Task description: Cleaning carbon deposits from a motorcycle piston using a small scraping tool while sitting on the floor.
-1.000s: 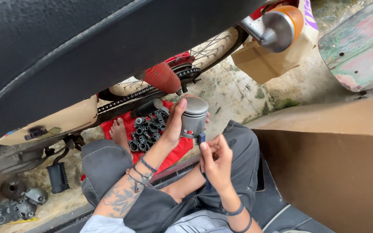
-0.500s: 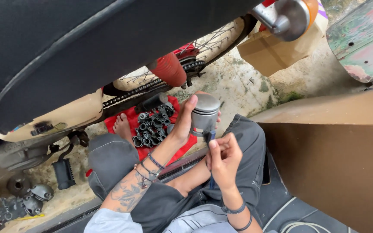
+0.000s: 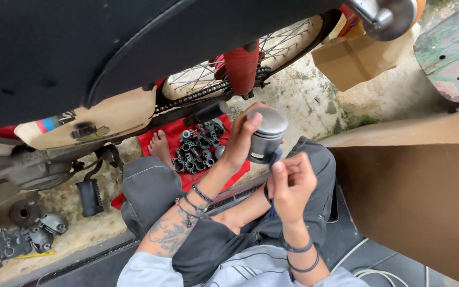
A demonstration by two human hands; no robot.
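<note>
A grey metal piston is held upright in the left hand, whose fingers are wrapped round its side, above the lap and just over a red cloth with a set of sockets. The right hand is pinched narrowly on a small dark-blue tool pressed against the piston's lower edge. A slip of the tool could be caused by too much force, and the left fingers could be jabbed. If the grip is loosened, the piston could be dropped onto the sockets or the concrete floor and dented.
</note>
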